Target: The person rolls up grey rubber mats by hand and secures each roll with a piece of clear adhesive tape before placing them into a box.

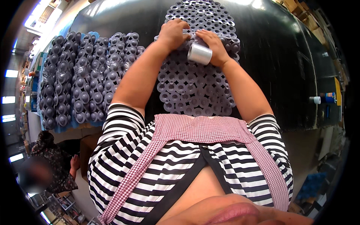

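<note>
A grey bath mat with suction cups (195, 88) lies lengthwise on the black table in front of me, with a raised fold or roll across it beneath my hands. My right hand (215, 47) grips a roll of clear film or tape (200, 54), its fingers reaching forward over the raised part. Left of it, my left hand (173, 34) is closed at the same fold, fingertips near my right fingers. What it pinches is too small to tell. Some of the mat is hidden under both hands.
Several rolled grey mats (85, 80) with clear film around them stand in rows at the left. Farther right on the black table (275, 71) are a small white roll (317, 100) and a blue container (330, 98). Another person (56, 161) is at the lower left.
</note>
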Tool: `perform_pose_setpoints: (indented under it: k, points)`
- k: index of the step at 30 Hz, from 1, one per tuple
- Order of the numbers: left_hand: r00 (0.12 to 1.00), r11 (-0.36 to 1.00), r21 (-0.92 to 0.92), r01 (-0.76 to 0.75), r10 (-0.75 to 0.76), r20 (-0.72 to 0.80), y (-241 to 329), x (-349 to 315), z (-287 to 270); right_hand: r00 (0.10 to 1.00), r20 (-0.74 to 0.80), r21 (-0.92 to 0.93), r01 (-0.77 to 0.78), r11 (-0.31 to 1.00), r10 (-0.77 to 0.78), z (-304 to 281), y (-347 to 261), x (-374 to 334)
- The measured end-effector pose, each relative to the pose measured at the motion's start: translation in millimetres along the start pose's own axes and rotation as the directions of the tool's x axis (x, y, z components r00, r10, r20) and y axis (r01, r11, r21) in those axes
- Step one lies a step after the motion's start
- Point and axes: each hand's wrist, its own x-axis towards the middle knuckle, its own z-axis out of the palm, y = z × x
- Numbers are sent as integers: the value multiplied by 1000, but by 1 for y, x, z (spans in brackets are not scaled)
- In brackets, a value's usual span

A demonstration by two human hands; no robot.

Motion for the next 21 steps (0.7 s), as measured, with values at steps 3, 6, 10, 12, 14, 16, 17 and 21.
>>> perform_pose_setpoints:
  k: [3, 6, 10, 12, 14, 16, 17, 21]
  points:
    - [963, 999, -38, 18, -28, -269, 10, -20, 15, 882, 332, 479, -464, 745, 336, 2, 22, 52]
    - [956, 990, 55, -133, 142, -256, 15, -30, 33, 902, 316, 367, -402, 839, 294, 6, 71, 77]
    - [977, 982, 158, -107, 133, -166, -5, -23, 49, 873, 247, 735, -451, 506, 420, 13, 90, 96]
    - [963, 975, 137, -172, 196, -186, -21, -10, 53, 929, 184, 785, -335, 521, 320, 9, 102, 95]
    - [968, 975, 136, -178, 198, -152, -31, 5, 50, 951, 169, 756, -293, 585, 257, 5, 95, 86]
    - [972, 973, 155, -171, 193, -137, -33, 12, 38, 964, 134, 676, -259, 690, 230, -3, 58, 66]
    - [979, 981, 114, -155, 168, -119, -28, 14, 28, 965, 97, 593, -252, 764, 243, -18, 27, 55]
    - [985, 999, -37, -23, 29, 173, 30, -12, -35, 990, -45, 185, 143, 972, -136, -56, -49, -4]
